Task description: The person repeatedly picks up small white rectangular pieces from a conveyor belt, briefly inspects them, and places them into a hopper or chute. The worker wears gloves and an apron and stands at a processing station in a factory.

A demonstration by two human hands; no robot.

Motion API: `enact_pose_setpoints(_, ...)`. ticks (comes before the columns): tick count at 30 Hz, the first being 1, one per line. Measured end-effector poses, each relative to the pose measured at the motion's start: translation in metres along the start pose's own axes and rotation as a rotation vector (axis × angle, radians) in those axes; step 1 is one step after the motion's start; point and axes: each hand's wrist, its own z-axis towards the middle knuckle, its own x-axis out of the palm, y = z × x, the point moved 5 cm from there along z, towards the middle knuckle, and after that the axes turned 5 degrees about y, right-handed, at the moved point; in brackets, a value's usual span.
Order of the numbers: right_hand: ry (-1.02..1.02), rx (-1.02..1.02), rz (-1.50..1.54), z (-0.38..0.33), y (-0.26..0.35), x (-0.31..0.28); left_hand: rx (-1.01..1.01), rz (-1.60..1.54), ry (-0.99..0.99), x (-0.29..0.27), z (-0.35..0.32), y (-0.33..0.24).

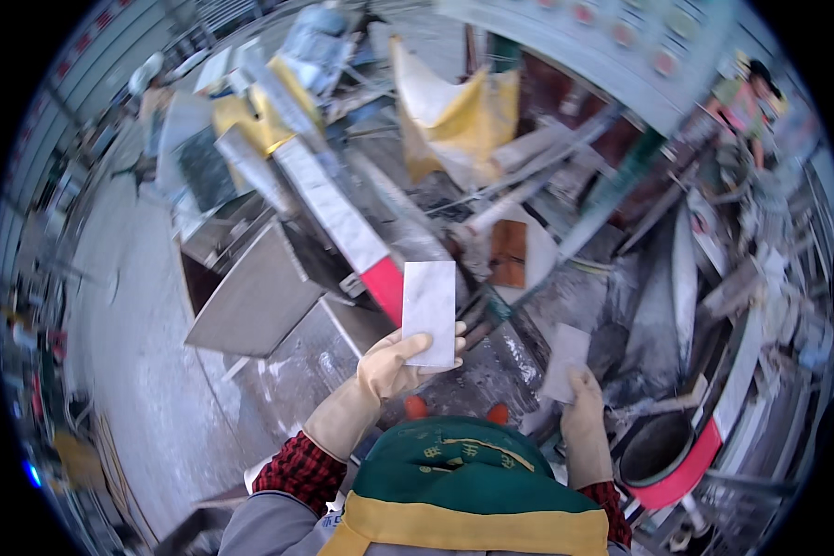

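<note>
In a cream rubber glove, my left hand [394, 366] grips a pale, flat rectangular tile [430, 310] by its lower part. The thumb lies across its face and fingertips curl round the far edge. Farther right and a little lower, my right hand [583, 417], gloved alike, holds a second greyish flat tile [565, 360] at its lower corner. That tile looks slightly smeared by motion. Both pieces are up in front of me, apart from each other. The fingers behind each tile are partly hidden.
A long white and red beam [338, 208] slants away ahead. Grey boards [250, 296] lean at left. A yellow and white sheet [459, 111] hangs beyond, beside a brown block [509, 253]. A dark round bucket [656, 452] stands right. Another person [746, 107] is far right.
</note>
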Motion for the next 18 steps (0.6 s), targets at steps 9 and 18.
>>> enact_pose_setpoints(9,-0.832,-0.620,0.217,-0.123,0.081,-0.323,0.042,0.547,-0.227,-0.011,0.076,0.066)
enact_pose_setpoints(18,-1.079,-0.649,0.368,-0.122,0.146,-0.414,0.017,0.565,-0.293,0.029,0.102,0.097)
